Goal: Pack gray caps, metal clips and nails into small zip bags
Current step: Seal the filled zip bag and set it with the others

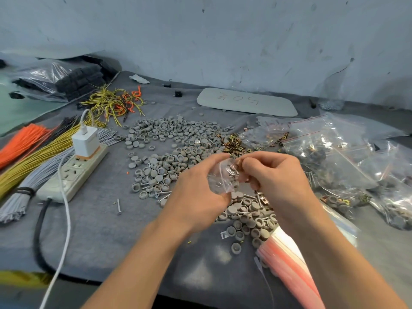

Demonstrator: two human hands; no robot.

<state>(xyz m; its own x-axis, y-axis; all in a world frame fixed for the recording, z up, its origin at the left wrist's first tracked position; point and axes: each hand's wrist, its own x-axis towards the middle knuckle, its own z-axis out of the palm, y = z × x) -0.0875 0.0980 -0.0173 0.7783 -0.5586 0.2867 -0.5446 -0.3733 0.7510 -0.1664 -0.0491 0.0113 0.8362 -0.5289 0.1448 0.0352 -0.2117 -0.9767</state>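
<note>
A big heap of gray caps [174, 134] covers the middle of the gray cloth, with nails [119, 206] scattered among them and brass-coloured metal clips [233, 143] piled behind my hands. My left hand [196, 197] holds a small clear zip bag [223, 177] from the left, fingers curled round it. My right hand [274, 175] pinches something small at the bag's mouth; a clip seems to sit there, partly hidden by my fingers. A stack of unused zip bags with red strips [287, 259] lies at the lower right.
Filled zip bags [334, 157] pile up at the right. A white power strip with a charger [78, 166] and bundles of orange, yellow and gray wires [33, 157] lie at the left. A gray oval board [247, 101] rests by the wall.
</note>
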